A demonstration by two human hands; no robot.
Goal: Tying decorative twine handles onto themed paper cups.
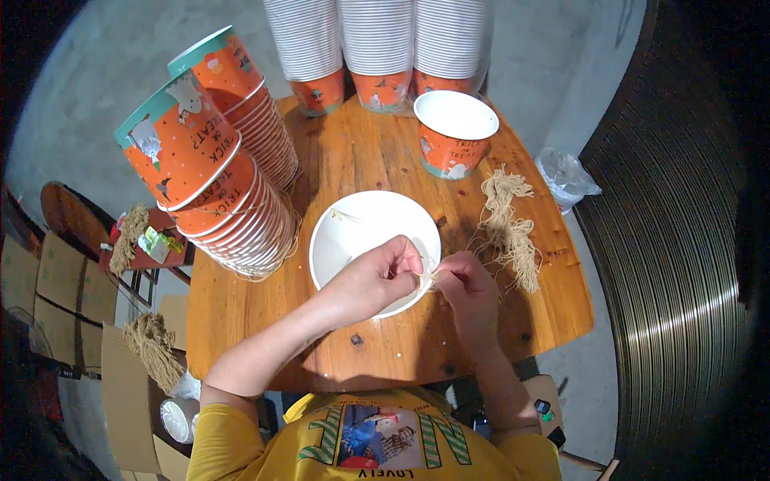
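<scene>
A white paper bucket point(330, 244) stands in the middle of the wooden table, its open top facing me. At its right rim, my left hand point(381, 276) and my right hand point(465, 289) are close together, fingers pinched on a thin beige string point(431, 274). The fingers partly cover the string, so how it runs at the rim cannot be made out. A short piece of string point(345, 215) shows inside the bucket near its far wall. Right of my hands lies a knotted bundle of beige string point(513, 232) with loose ends.
Two leaning stacks of orange printed buckets point(212, 176) rise at the left, strings hanging around them. One orange bucket point(455, 148) stands at the back right. Tall bagged bucket stacks point(377, 56) line the far edge. More string point(152, 349) hangs over a cardboard box point(124, 401).
</scene>
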